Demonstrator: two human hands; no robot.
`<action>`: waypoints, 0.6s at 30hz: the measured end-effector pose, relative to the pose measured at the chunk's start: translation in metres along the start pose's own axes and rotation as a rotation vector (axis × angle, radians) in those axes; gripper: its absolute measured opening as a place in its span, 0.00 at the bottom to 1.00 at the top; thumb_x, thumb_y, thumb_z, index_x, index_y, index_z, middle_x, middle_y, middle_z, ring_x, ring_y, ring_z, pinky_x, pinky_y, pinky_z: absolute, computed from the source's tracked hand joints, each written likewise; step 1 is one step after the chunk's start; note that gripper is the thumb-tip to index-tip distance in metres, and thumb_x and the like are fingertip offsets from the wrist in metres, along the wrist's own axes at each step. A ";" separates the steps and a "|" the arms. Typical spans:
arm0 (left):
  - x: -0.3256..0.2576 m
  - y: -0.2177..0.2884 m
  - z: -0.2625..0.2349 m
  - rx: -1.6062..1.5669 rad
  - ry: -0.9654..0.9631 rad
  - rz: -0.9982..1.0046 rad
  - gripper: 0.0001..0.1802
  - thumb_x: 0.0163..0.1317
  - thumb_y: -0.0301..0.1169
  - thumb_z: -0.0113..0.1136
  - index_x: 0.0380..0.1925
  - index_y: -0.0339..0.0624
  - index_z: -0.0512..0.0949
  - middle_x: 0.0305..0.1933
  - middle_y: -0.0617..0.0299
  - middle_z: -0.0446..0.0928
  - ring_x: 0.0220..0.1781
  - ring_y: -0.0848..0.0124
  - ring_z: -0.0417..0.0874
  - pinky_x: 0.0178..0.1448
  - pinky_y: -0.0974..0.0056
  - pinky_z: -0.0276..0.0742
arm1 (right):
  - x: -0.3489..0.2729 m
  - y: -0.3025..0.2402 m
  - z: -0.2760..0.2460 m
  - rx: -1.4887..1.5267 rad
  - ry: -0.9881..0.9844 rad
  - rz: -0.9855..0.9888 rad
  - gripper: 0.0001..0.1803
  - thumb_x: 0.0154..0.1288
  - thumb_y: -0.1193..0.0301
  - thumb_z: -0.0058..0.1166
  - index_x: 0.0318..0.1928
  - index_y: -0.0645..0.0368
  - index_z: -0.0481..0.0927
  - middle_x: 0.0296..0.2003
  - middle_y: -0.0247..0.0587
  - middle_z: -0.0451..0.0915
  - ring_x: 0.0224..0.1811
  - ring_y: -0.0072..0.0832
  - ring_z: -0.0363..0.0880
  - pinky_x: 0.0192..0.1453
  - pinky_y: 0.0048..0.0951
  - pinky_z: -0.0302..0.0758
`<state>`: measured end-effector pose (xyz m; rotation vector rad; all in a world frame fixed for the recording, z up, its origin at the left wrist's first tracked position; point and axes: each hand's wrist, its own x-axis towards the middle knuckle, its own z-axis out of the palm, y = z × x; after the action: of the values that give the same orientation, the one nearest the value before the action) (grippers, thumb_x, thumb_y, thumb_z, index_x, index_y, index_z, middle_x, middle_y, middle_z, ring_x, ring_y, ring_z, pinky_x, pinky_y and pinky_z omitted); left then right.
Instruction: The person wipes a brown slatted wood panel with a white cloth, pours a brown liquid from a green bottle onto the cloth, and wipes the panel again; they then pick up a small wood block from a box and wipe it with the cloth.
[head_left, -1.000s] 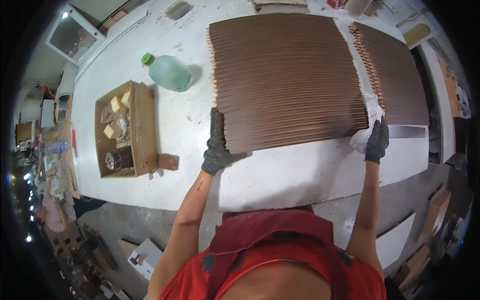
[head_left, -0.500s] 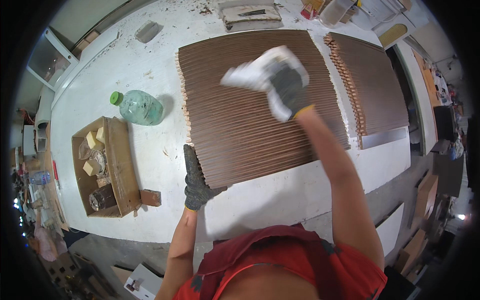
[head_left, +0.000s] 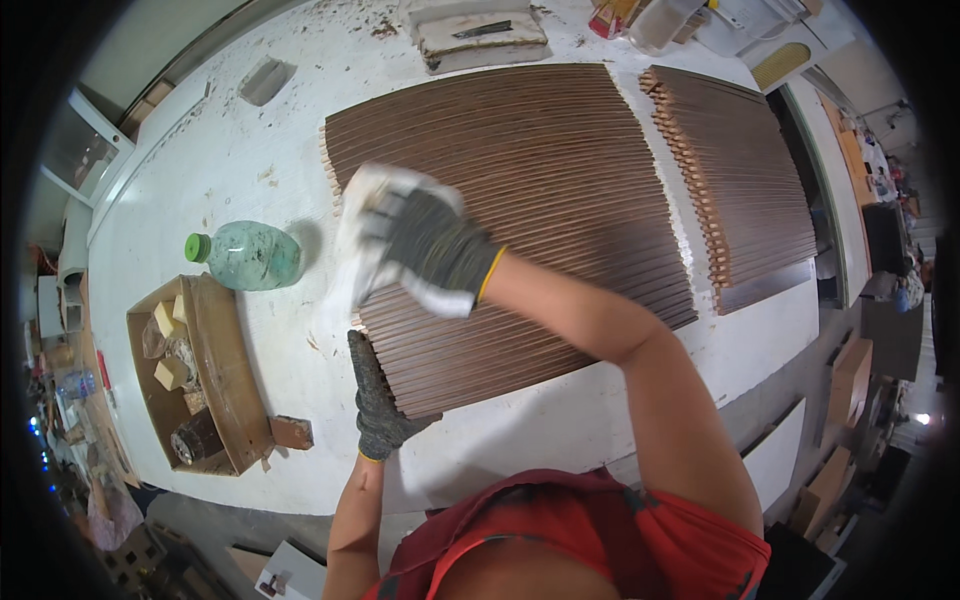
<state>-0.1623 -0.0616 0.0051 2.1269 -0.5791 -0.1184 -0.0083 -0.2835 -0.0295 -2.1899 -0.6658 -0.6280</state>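
A wide panel of brown wooden strips (head_left: 520,200), laid side by side with pale tenon-like ends, lies on the white table. My right hand (head_left: 432,245), in a dark grey glove with a yellow cuff, grips a white cloth (head_left: 352,240) over the panel's left edge. Motion smears the cloth, and part of it hangs past the strip ends. At the near left corner, my gloved left hand (head_left: 380,405) braces the strips. Its fingers stretch along the left ends, and its thumb points along the front edge.
A second group of brown strips (head_left: 750,180) lies at the right. On the left are a green-capped bottle (head_left: 255,255), a cardboard box (head_left: 225,370) with yellowish blocks, and a small brown block (head_left: 292,432). A pale slab (head_left: 485,45) bearing a dark tool stands at the back.
My right hand has swept the cloth leftward and nearer, from the panel's middle to its left edge. My left hand stays at the corner. The whole view has shifted slightly.
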 end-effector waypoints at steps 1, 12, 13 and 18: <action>-0.001 -0.002 0.002 -0.013 0.003 0.000 0.79 0.24 0.39 0.83 0.72 0.32 0.37 0.74 0.39 0.49 0.72 0.50 0.61 0.71 0.55 0.64 | -0.003 0.043 -0.027 -0.473 -0.120 0.020 0.20 0.71 0.62 0.40 0.56 0.57 0.75 0.55 0.45 0.76 0.60 0.39 0.73 0.66 0.43 0.67; -0.001 -0.012 0.004 -0.021 0.044 0.101 0.77 0.29 0.44 0.83 0.72 0.31 0.37 0.75 0.36 0.45 0.72 0.46 0.60 0.71 0.53 0.64 | -0.032 0.091 -0.180 -1.051 -0.363 0.695 0.19 0.67 0.67 0.43 0.57 0.53 0.75 0.59 0.45 0.73 0.62 0.35 0.71 0.65 0.41 0.66; 0.000 -0.012 0.007 -0.053 0.036 0.101 0.77 0.29 0.45 0.83 0.72 0.32 0.37 0.75 0.36 0.46 0.72 0.47 0.60 0.71 0.54 0.64 | -0.070 0.088 -0.151 -1.217 -0.146 0.142 0.18 0.65 0.70 0.45 0.55 0.53 0.76 0.57 0.45 0.74 0.60 0.36 0.71 0.63 0.42 0.68; -0.011 -0.017 0.002 0.010 0.007 0.056 0.80 0.25 0.45 0.84 0.73 0.34 0.37 0.75 0.39 0.46 0.73 0.49 0.61 0.70 0.55 0.65 | -0.065 -0.060 -0.080 -0.185 -0.262 0.122 0.22 0.69 0.68 0.43 0.62 0.56 0.70 0.62 0.43 0.70 0.67 0.37 0.65 0.68 0.40 0.65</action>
<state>-0.1664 -0.0500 -0.0108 2.1178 -0.6358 -0.0771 -0.1125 -0.3274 0.0094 -2.4910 -0.6205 -0.3541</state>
